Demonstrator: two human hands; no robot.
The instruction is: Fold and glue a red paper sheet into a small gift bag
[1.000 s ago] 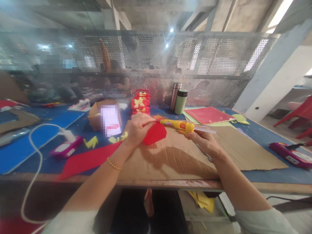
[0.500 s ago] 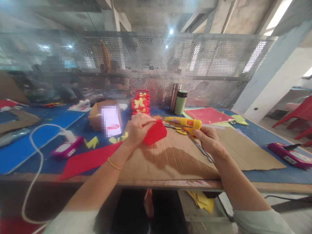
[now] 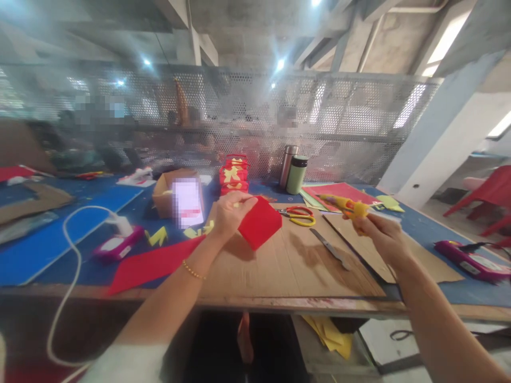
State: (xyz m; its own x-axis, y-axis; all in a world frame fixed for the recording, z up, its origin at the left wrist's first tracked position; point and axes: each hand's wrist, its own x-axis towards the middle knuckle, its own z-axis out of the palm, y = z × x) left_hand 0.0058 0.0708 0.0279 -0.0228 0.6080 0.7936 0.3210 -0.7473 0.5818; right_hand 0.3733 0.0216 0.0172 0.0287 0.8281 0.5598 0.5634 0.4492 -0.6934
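Observation:
My left hand (image 3: 231, 214) pinches a folded red piece (image 3: 261, 222), paper or felt, by its upper left edge, above the cardboard sheet (image 3: 279, 271). To the right, my right hand (image 3: 383, 234) grips a yellow glue gun (image 3: 349, 206) by its handle, its nozzle pointing left, well apart from the red piece. Scissors with red and yellow handles (image 3: 302, 217) lie on the cardboard between my hands. Nearer to me lies a grey metal blade (image 3: 330, 249). A flat red strip (image 3: 154, 263) rests on the table under my left forearm.
At the back stand red decorated pieces (image 3: 233, 175), a green bottle (image 3: 296, 175) and a steel flask (image 3: 287, 165). A phone (image 3: 187, 203) leans on a cardboard box (image 3: 163, 192). Purple power strips (image 3: 120, 243) sit at both sides, a white cable looping at left. A perforated screen (image 3: 255, 101) closes the back.
My right hand has drawn the glue gun away to the right from the red piece, uncovering the scissors. The red piece in my left hand has turned so more of its face shows.

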